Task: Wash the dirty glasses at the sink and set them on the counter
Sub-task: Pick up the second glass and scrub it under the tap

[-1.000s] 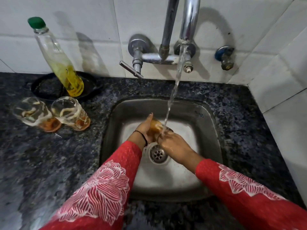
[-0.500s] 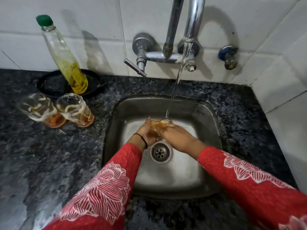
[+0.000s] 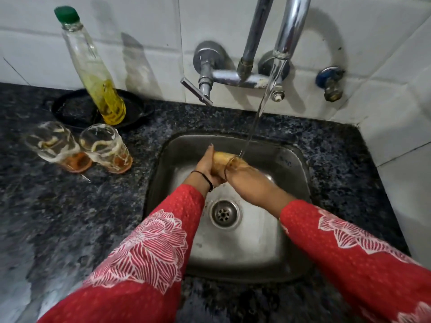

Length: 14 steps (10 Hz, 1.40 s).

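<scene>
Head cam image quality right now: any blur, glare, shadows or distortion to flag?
Head view: wide-angle bowing bends the white wall tiles at the edges; hard shadows of the chrome tap and the green-capped clear bottle fall on the wall; the clear glass held by both hands in the steel sink is motion-smeared; glare on the basin near the drain.

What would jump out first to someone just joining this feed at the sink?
The running water stream from the wall tap, falling onto the glass held over the steel sink: the left hand grips it and the right hand works at its mouth. Next, two dirty glasses on the dark counter left of the sink, a yellow-liquid bottle behind them.
</scene>
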Each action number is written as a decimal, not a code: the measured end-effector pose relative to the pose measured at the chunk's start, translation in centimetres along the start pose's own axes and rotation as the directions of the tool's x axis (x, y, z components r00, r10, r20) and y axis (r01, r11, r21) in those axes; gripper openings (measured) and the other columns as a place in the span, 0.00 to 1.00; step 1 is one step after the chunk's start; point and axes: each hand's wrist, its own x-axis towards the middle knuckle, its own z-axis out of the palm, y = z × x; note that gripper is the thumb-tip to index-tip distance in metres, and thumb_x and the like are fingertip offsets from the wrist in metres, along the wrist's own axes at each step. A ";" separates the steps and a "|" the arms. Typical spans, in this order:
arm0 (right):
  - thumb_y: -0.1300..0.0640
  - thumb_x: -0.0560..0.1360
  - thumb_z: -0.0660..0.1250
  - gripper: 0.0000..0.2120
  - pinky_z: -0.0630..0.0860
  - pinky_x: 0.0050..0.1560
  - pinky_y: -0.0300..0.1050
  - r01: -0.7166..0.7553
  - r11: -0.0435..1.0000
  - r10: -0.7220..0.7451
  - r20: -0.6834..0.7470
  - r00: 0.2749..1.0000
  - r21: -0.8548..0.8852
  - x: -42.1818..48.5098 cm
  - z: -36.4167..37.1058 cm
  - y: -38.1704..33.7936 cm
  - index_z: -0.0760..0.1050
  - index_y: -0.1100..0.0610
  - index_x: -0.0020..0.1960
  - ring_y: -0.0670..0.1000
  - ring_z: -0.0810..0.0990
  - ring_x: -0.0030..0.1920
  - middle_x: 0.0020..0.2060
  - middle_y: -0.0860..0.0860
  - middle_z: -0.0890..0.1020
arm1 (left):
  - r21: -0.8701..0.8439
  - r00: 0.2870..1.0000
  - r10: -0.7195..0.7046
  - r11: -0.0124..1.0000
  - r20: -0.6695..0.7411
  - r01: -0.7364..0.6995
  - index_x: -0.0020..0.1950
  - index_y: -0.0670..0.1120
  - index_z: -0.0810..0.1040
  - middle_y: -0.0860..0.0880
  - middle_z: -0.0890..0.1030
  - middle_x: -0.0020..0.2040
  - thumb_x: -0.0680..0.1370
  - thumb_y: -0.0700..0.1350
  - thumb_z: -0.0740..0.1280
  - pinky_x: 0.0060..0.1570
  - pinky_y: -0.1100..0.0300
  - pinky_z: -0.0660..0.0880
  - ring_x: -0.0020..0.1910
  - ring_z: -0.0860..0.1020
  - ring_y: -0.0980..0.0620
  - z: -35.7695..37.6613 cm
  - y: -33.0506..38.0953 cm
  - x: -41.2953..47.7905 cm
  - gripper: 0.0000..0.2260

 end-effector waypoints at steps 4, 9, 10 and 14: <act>0.65 0.78 0.57 0.13 0.71 0.59 0.43 -0.176 0.906 0.222 -0.079 0.972 0.384 0.5 0.1 -1.5 0.73 0.66 0.60 0.62 0.74 0.58 0.56 0.64 0.77 | 0.104 0.997 0.017 0.994 0.079 -0.025 0.46 0.39 0.77 0.42 0.83 0.32 0.80 0.63 0.48 0.43 0.54 0.75 0.41 0.79 0.46 0.2 -1.6 0.8 0.30; 0.61 0.80 0.55 0.15 0.68 0.68 0.42 0.107 0.869 0.014 -0.240 0.971 0.484 0.0 1.6 -0.8 0.74 0.59 0.63 0.46 0.74 0.64 0.60 0.52 0.78 | 0.242 0.995 0.085 0.966 0.043 -0.093 0.49 0.40 0.76 0.42 0.82 0.39 0.79 0.60 0.58 0.44 0.50 0.77 0.40 0.81 0.46 -0.7 -1.0 0.4 0.23; 0.64 0.79 0.56 0.10 0.69 0.64 0.42 0.093 0.979 -0.058 -0.190 0.980 0.179 0.2 0.6 -0.1 0.72 0.59 0.58 0.45 0.73 0.58 0.56 0.52 0.76 | 0.103 0.987 0.107 0.988 0.119 -0.119 0.49 0.38 0.79 0.39 0.83 0.43 0.79 0.62 0.57 0.49 0.48 0.76 0.44 0.81 0.44 -0.9 -1.0 -0.1 0.27; 0.64 0.78 0.56 0.17 0.71 0.65 0.50 0.066 0.978 -0.077 -0.049 0.996 -0.197 0.4 2.5 1.6 0.71 0.63 0.65 0.56 0.74 0.64 0.62 0.59 0.76 | 0.148 0.990 0.097 0.983 0.102 -0.111 0.51 0.39 0.78 0.42 0.84 0.40 0.78 0.61 0.58 0.44 0.52 0.79 0.42 0.82 0.46 -1.0 -1.6 0.5 0.25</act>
